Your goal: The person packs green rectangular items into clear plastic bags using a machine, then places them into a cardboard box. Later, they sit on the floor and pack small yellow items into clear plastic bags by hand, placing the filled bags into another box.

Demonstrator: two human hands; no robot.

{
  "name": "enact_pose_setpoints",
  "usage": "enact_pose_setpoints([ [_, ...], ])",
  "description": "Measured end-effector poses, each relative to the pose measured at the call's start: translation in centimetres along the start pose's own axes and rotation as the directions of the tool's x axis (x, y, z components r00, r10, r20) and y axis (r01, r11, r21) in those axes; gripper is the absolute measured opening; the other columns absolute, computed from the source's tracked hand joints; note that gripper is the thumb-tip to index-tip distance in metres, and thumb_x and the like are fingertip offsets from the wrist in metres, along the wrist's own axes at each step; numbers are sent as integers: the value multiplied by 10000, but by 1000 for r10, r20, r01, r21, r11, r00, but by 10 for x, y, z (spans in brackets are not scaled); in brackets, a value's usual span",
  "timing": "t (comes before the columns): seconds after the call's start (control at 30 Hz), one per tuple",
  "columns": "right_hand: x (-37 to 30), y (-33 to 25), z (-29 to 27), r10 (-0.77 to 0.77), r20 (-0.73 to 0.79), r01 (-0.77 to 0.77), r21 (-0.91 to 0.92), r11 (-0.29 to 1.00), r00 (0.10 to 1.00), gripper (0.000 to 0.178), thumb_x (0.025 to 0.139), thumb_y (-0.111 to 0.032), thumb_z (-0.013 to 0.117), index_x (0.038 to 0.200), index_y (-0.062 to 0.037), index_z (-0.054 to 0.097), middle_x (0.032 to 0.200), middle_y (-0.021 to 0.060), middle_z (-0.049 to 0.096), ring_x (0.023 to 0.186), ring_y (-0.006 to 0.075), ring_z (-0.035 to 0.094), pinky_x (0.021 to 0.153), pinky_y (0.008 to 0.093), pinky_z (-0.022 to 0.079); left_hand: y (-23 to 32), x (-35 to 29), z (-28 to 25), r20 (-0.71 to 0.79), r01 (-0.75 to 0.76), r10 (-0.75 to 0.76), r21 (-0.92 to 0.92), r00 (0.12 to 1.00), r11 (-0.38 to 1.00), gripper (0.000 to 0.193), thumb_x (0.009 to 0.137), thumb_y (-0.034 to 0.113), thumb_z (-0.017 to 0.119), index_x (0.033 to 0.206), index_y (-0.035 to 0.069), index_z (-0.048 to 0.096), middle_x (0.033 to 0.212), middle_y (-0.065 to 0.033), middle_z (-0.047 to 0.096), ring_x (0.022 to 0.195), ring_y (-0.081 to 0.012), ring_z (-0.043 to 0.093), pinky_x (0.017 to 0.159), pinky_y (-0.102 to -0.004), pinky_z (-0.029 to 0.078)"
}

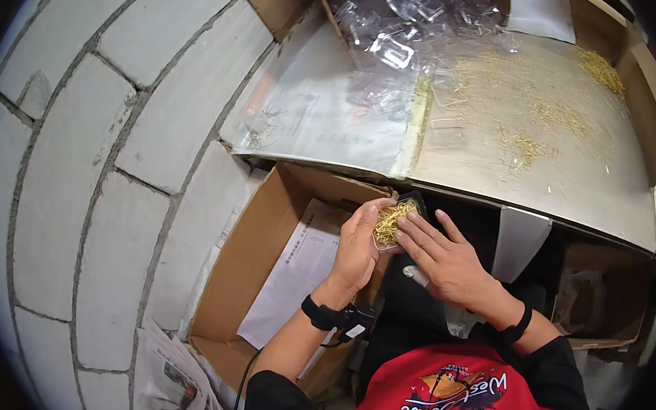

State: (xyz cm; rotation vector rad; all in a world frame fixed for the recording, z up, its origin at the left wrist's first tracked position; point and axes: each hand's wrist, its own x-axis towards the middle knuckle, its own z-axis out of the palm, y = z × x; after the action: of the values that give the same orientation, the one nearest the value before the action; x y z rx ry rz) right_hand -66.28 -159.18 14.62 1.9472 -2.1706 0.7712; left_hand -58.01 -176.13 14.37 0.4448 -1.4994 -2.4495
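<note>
Red shirt (458, 406) cloth is filling the lower edge, and beyond it both hands are working around a small clear container (383, 246) just off the near edge of the table (333, 144). This container is holding a tangled heap of thin gold-coloured pieces (393, 216). The person's left hand (358, 242) is curling around its left side, gripping it, while the right hand (447, 262) is lying with fingers extended and somewhat spread over the pieces, the fingertips appearing to touch them. Beneath the left forearm, an open cardboard box (231, 278) is holding white printed sheets (292, 268). Under the table at right, another cardboard box (626, 329) is standing open, its contents too dim to tell. On the table, clear plastic cases (406, 45) are piling up toward the back, and loose gold pieces (525, 147) are lying scattered, with a denser mound (600, 71) sitting near the cardboard wall (652, 126) at far right.
</note>
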Motion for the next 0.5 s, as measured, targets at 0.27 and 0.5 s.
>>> enact_pose_setpoints([
  [0.27,35,-10,24,-30,115,25,44,999,993,645,699,-54,642,1304,-32,421,1392,128,395,1311,273,358,1074,481,246,5,-5,-47,-121,29,-30,-13,992,1000,401,996,354,321,1160,28,487,1061,-106,591,890,-161,629,681,-326,574],
  [0.5,12,11,16,241,-221,-190,229,955,945,479,748,56,601,1214,0,502,1232,180,533,1101,337,550,916,379,460,7,-3,-161,-509,-100,169,160,844,982,365,976,330,383,1118,37,547,1050,-79,606,886,-178,618,665,-344,547],
])
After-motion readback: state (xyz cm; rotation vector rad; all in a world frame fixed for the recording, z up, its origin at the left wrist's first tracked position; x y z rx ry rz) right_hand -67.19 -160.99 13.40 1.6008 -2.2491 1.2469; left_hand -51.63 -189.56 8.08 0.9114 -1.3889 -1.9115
